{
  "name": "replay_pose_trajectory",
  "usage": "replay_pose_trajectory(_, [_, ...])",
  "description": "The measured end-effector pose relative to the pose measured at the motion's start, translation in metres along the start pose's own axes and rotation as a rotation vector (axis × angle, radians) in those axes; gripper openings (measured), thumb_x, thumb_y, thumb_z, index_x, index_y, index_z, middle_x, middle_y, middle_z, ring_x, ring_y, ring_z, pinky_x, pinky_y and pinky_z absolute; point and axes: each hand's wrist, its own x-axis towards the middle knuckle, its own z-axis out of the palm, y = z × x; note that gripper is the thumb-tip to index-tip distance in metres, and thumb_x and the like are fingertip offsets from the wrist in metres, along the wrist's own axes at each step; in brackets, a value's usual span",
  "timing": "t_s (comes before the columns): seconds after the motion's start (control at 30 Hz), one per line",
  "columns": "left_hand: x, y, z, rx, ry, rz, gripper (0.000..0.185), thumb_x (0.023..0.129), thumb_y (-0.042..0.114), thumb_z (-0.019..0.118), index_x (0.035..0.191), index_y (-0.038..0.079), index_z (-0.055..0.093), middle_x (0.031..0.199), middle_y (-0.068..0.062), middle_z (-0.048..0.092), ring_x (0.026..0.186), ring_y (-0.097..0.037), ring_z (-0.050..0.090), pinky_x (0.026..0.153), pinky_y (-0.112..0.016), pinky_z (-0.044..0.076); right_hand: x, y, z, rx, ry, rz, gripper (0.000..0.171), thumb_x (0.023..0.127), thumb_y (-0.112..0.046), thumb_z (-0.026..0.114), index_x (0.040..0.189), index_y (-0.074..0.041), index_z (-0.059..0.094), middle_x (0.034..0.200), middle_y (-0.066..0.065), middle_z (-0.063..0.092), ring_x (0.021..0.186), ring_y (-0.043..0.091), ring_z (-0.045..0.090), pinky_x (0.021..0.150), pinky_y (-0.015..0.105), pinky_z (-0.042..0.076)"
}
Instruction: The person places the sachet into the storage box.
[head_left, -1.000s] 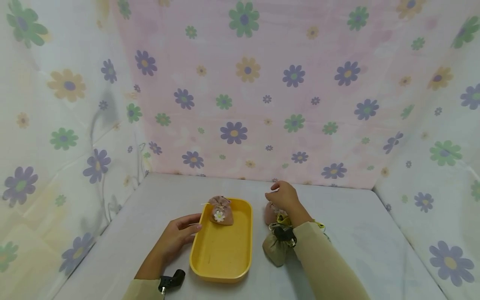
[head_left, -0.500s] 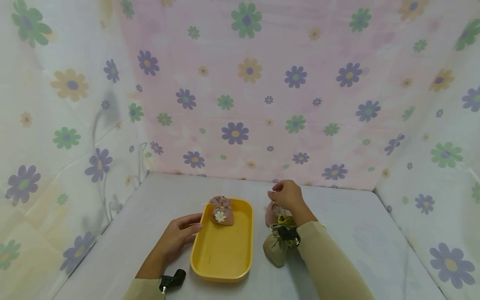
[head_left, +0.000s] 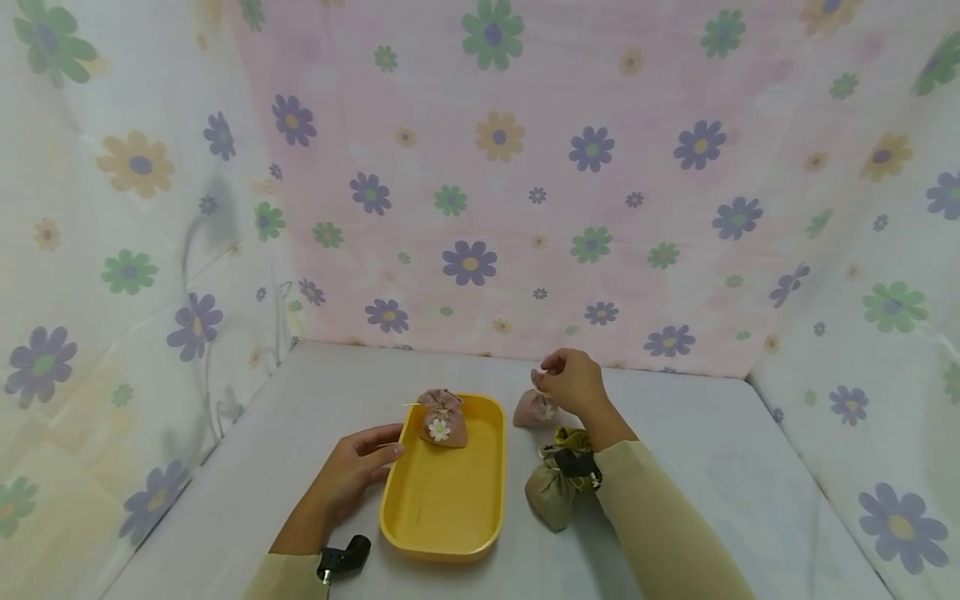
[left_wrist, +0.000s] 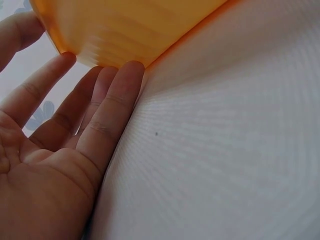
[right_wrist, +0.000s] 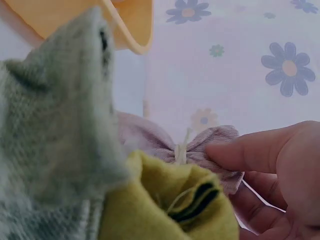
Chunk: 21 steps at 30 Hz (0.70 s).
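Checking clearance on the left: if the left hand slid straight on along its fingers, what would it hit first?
The tray. The left hand's fingertips already touch its side wall, so nothing lies between them.

Two bare hands; long pale-beige fabric sleeves [head_left: 660, 517]; small black wrist-mounted camera units [head_left: 343, 559] at both cuffs.

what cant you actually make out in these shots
- Head view: the pink pouch is half covered by the right hand; the string is too fine to trace.
- Head view: the yellow pouch sits mostly behind the right sleeve.
- Right wrist view: the olive pouch is a close blur that hides the table.
- Left wrist view: the yellow tray is cut off by the top edge.
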Motion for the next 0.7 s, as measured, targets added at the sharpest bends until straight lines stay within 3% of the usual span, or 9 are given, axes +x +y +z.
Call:
replay_pose_trajectory(0.3, [-0.001, 0.000, 0.001, -0.009, 0.007, -0.018, 0.048, 0.093, 0.025, 0.078, 0.139, 0.016, 0.066, 0.144, -0.009, 0.062, 0.125, -0.026, 0.065, 0.093, -0.036, 0.062, -0.005, -0.009, -0.003, 0.033, 0.027, -0.005, 0.023, 0.094, -0.029, 0.077, 0.105, -0.010, 0.070, 0.097, 0.008, 0.069, 0.086, 0.024, 0.065, 0.074, 0.034, 0.060])
replay_pose_trajectory(0.7, [0.000, 0.003, 0.002, -0.011, 0.011, -0.019, 0.046, 0.094, 0.024, 0.077, 0.138, 0.015, 0.066, 0.144, -0.010, 0.062, 0.125, -0.026, 0.066, 0.092, -0.036, 0.062, -0.012, -0.020, -0.008, 0.078, 0.094, -0.090, 0.021, 0.095, -0.034, 0.075, 0.098, -0.014, 0.069, 0.093, 0.005, 0.068, 0.081, 0.023, 0.064, 0.066, 0.031, 0.059])
